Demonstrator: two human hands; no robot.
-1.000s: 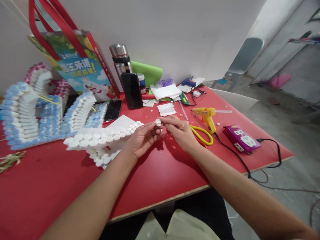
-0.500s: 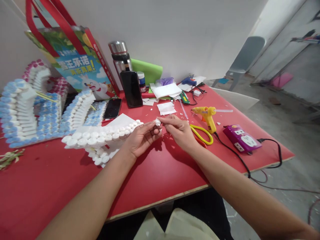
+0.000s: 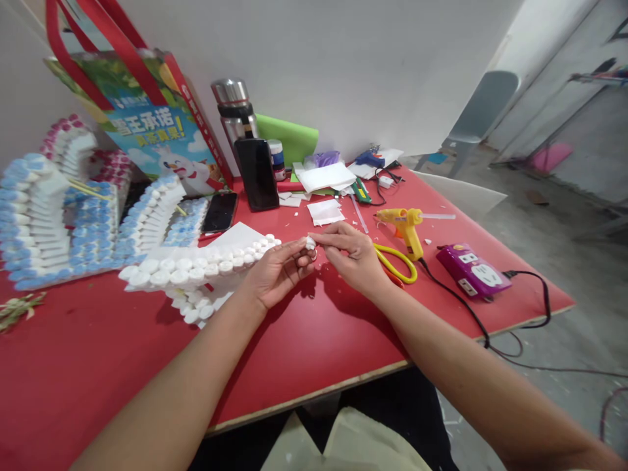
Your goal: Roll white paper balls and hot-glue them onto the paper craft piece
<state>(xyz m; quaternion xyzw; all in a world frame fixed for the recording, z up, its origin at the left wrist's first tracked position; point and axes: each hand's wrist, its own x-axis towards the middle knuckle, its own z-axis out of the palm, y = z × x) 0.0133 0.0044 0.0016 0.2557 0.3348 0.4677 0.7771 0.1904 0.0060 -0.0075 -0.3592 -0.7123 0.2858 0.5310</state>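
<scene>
A small white crumpled-looking piece [image 3: 310, 243] is pinched between the thumb and fingers of my left hand [image 3: 282, 269], above the red table. My right hand [image 3: 354, 256] meets it from the other side, with curled fingers and fingertips on the piece. Its exact kind is too small to make out. Left of my left hand lies a white board edged with rows of round white pieces [image 3: 196, 269]. Scissors with yellow and red handles [image 3: 400, 265] lie just beyond my right hand, partly behind it.
A yellow glue gun [image 3: 403, 226] and a purple power socket box [image 3: 471, 269] stand on the right, with cables. Behind are a propped phone [image 3: 258, 175], a steel flask [image 3: 234, 108] and paper scraps [image 3: 326, 212]. Blue-and-white assembled pieces [image 3: 34, 222] and a bag [image 3: 147, 131] occupy the left.
The fingers of my right hand have shifted slightly around the white piece. My left hand keeps its pinch, and the view has moved a little.
</scene>
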